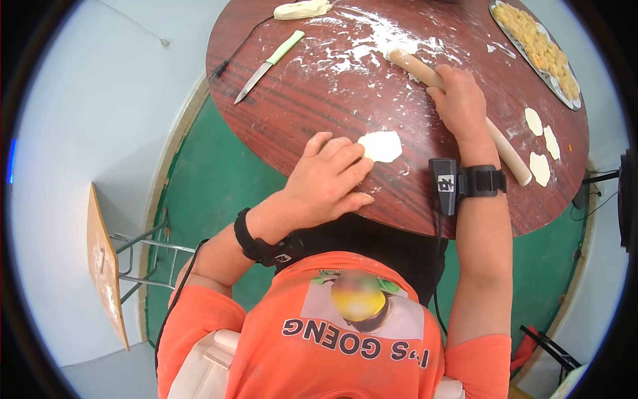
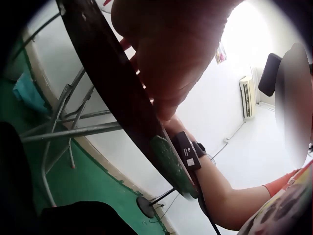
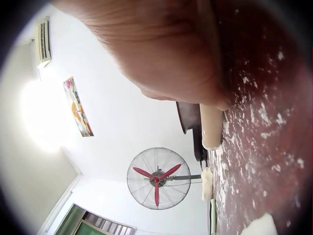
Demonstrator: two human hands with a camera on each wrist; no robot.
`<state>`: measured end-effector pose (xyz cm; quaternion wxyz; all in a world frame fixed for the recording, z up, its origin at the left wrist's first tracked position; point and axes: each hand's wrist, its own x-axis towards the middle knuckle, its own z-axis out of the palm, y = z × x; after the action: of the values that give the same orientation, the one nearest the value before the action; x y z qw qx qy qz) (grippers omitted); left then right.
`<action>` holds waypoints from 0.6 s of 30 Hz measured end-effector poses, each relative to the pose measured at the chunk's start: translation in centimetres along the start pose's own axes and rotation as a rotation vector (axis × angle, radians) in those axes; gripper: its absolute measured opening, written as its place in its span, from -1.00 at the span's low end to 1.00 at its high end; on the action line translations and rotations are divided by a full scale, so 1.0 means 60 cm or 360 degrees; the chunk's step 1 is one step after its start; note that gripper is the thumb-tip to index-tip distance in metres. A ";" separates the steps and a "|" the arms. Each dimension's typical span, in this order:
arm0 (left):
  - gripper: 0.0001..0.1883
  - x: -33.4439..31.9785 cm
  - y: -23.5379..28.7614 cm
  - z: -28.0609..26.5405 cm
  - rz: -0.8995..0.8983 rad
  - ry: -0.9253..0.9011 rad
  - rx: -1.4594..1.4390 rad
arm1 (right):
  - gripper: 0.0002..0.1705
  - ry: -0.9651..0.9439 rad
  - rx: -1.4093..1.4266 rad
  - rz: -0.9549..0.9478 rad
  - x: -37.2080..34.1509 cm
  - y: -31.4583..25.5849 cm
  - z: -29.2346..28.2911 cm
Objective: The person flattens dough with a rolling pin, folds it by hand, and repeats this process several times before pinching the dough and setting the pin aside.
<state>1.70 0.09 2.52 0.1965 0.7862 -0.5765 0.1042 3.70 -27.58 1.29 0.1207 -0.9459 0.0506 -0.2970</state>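
A flattened white dough wrapper (image 1: pixel 381 146) lies on the table near its front edge. My left hand (image 1: pixel 327 179) is spread just left of it, fingertips right at the wrapper's edge and thumb held apart. My right hand (image 1: pixel 460 103) grips a long wooden rolling pin (image 1: pixel 508 151) around its middle, and the pin slants across the table to the right of the wrapper. In the right wrist view the floury end of the rolling pin (image 3: pixel 211 128) sticks out past the hand. The left wrist view shows the left hand (image 2: pixel 166 49) from below, over the table's edge.
The round reddish-brown table (image 1: pixel 286 126) carries scattered flour (image 1: pixel 372 40). A green-handled knife (image 1: pixel 271 65) and a dough roll (image 1: pixel 302 9) lie at the far left. Several flat dough wrappers (image 1: pixel 539 169) lie at the right, below a tray (image 1: pixel 577 104) of yellowish food pieces.
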 end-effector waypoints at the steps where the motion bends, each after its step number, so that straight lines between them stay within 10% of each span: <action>1: -0.44 -0.002 0.003 0.001 -0.0001 0.0053 0.0005 | -0.77 -0.0009 -0.0006 -0.0011 0.000 -0.002 -0.001; 18: -0.41 -0.044 -0.006 0.023 0.0067 0.0154 0.0064 | -0.45 -0.0602 0.0314 -0.0414 -0.106 -0.098 -0.105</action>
<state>1.15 1.88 0.16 0.2059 0.7718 -0.5806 0.1578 -4.97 -22.09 4.29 0.1805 -0.9668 -0.1243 -0.1313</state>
